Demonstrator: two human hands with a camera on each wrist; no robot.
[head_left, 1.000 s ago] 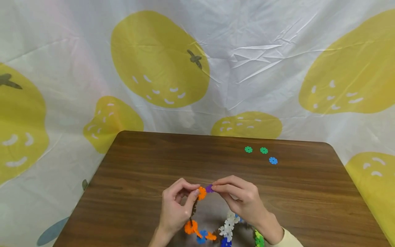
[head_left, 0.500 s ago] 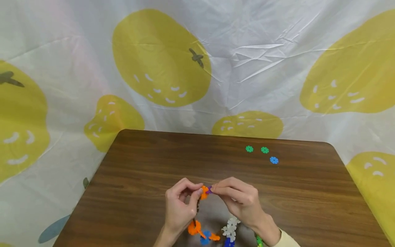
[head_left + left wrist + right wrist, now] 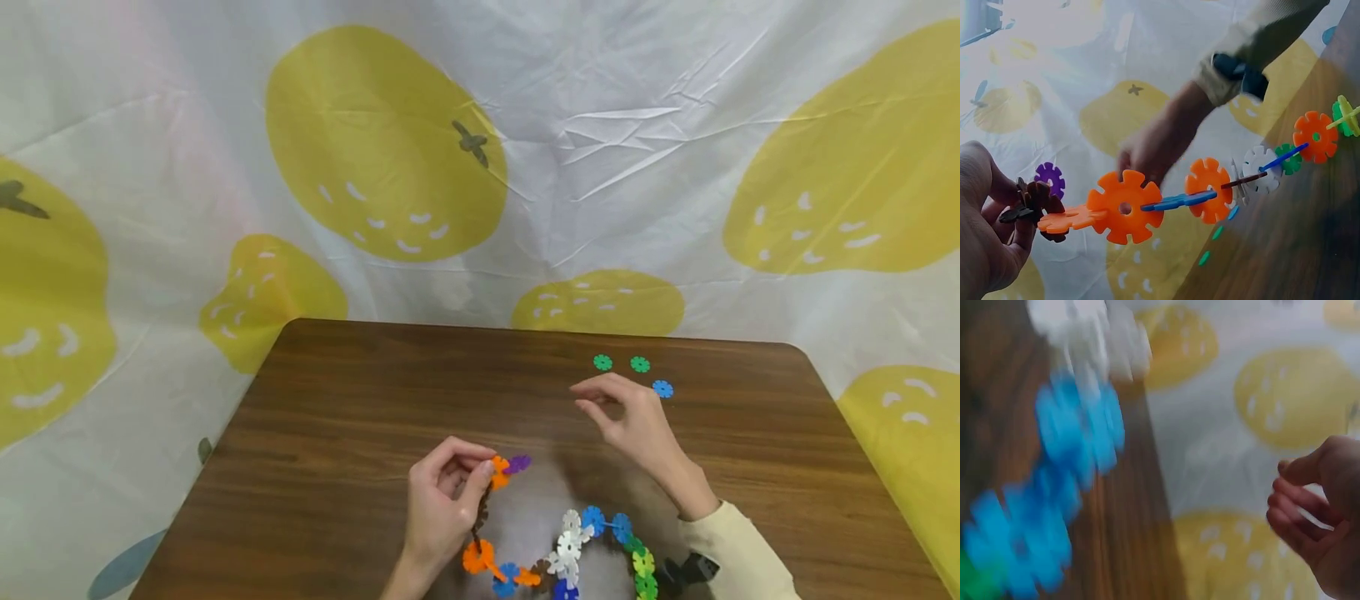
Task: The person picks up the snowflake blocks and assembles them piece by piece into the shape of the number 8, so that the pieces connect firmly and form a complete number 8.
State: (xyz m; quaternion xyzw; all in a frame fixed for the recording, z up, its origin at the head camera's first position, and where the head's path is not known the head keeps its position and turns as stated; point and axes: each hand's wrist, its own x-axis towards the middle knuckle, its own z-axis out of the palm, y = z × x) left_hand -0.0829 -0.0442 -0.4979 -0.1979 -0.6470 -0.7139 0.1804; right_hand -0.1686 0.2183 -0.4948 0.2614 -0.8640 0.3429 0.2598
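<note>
My left hand (image 3: 448,500) pinches an orange notched disc (image 3: 499,472) near one end of a chain of interlocking plastic discs. A purple disc (image 3: 519,464) is slotted onto that orange one and sticks out to the right. From the left hand the chain runs down through brown, orange and blue discs (image 3: 506,579), then white discs (image 3: 569,546), blue and green ones. My right hand (image 3: 637,421) is in the air over the table, fingers loosely bent and holding nothing, near a loose blue disc (image 3: 663,389). The right wrist view is blurred.
Two loose green discs (image 3: 603,362) lie at the table's back right, close to the blue one. The brown wooden table (image 3: 360,392) ends at a hanging white cloth (image 3: 420,300) with yellow fruit prints. Chain discs (image 3: 644,562) lie under the right forearm.
The purple disc has become slotted into the orange disc. My right hand has let go of it and moved up and right toward the loose discs. The left hand stays nearly in place.
</note>
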